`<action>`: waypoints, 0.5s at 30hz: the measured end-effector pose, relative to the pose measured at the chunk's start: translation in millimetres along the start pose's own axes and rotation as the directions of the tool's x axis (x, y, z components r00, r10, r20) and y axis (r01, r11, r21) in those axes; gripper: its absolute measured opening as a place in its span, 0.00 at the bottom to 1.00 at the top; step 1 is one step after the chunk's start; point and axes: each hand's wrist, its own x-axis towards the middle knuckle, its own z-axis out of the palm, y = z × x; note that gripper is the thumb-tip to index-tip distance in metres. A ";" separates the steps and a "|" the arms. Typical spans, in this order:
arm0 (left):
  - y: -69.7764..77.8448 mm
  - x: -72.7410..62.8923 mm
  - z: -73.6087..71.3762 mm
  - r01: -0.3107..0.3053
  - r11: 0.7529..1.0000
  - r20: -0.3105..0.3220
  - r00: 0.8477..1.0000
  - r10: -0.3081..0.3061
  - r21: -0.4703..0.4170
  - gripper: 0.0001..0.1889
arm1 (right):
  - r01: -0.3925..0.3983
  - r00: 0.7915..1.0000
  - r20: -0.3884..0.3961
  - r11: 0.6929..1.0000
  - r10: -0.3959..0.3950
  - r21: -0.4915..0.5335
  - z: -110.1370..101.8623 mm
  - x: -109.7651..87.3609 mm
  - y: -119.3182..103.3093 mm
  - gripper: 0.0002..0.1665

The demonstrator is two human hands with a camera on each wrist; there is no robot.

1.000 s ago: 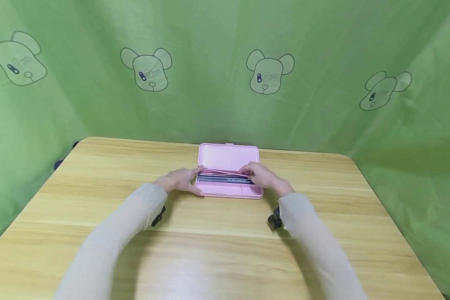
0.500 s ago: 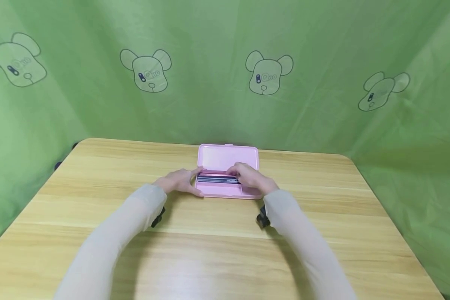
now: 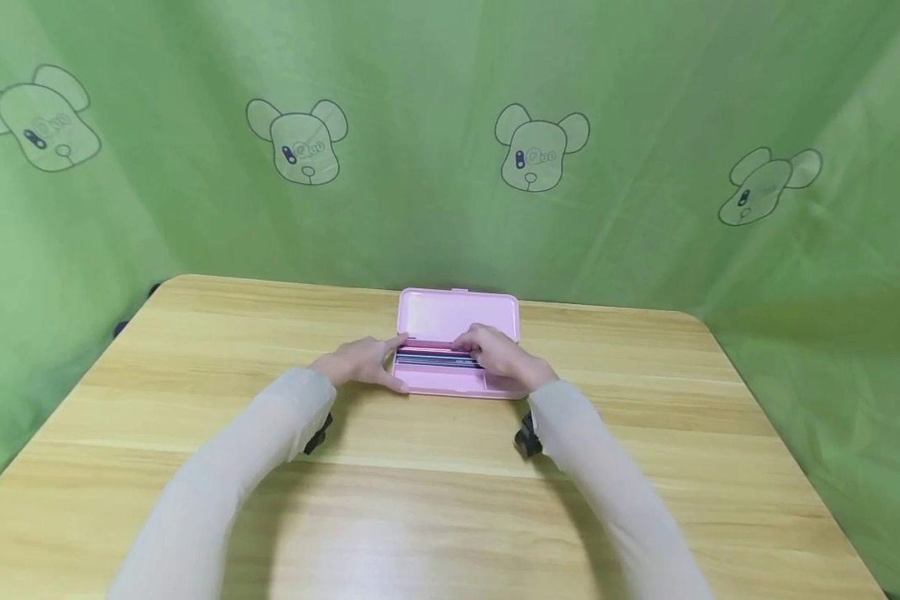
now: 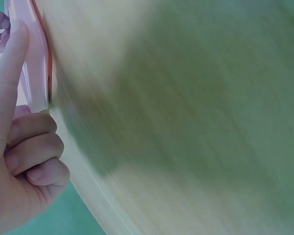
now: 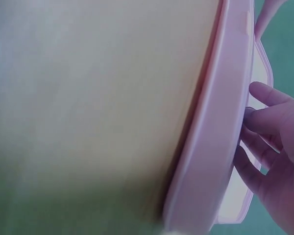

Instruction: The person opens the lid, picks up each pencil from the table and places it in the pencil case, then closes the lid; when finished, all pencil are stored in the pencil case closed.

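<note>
A pink pencil case (image 3: 442, 382) lies open near the table's far edge, its lid (image 3: 459, 313) tilted back. Several dark pencils (image 3: 435, 359) lie side by side in it, with a reddish-pink strip or pencil behind them. My left hand (image 3: 360, 361) grips the case's left end, one digit at the front corner and another at the hinge side. In the left wrist view, the other fingers (image 4: 36, 147) are curled by that end. My right hand (image 3: 498, 354) reaches into the case over the pencils' right part. The case wall (image 5: 210, 122) hides its fingertips in the right wrist view.
The wooden table (image 3: 420, 517) spreads out in front of the case. A green curtain (image 3: 420, 225) with printed bear heads hangs right behind the far edge and along both sides. Black wrist cameras (image 3: 527, 437) sit under the sleeves.
My right hand has moved left along the pencils, and the slanted thin pink pencil seen near it a second ago no longer shows slanted. My left hand and the case have stayed put.
</note>
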 end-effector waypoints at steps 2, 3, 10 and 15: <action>1.4 -1.2 -0.8 0.004 1.000 -0.009 1.000 -0.004 0.013 0.54 | 0.038 0.999 -0.019 0.999 -0.037 0.026 -1.1 -1.5 10.8 0.23; 2.2 -1.9 -1.0 0.007 1.000 -0.015 1.000 -0.006 0.022 0.54 | 0.048 0.999 -0.024 0.998 -0.047 0.030 -3.7 -3.3 13.3 0.22; 6.7 -5.9 -1.0 0.047 0.997 -0.059 0.997 -0.043 0.068 0.53 | -0.056 0.997 -0.051 0.997 0.059 0.062 -22.6 -20.6 25.1 0.18; 9.6 -7.7 0.9 0.081 0.994 -0.081 0.994 -0.075 0.071 0.53 | -0.119 0.991 -0.060 0.992 0.122 0.039 -32.0 -32.4 39.4 0.19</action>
